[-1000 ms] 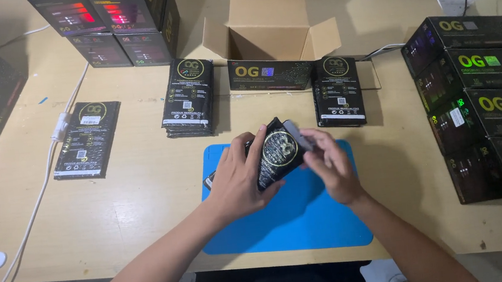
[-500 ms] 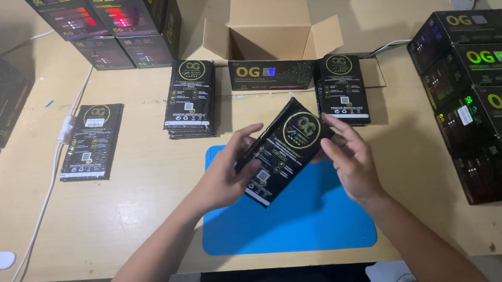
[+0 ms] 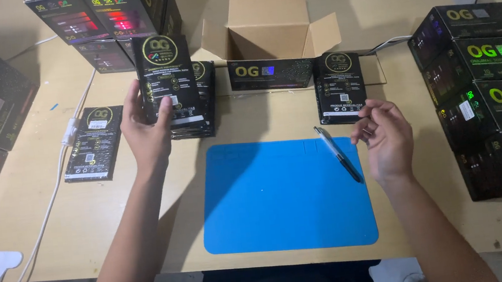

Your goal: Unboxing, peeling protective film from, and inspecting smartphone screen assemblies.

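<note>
Left hand holds a flat black packet above the stack in the upper left of the frame

The left hand [image 3: 145,128] grips the black packet [image 3: 167,78] from behind, thumb on its lower front; the packet stands upright, is slim and rectangular, with a gold ring mark at the top and small pale print below. It hangs just over a stack of same packets [image 3: 201,112]. The right hand [image 3: 384,136] is empty, fingers loosely curled, above the right edge of the blue mat [image 3: 285,196], beside a black pen [image 3: 338,153] lying on it
</note>
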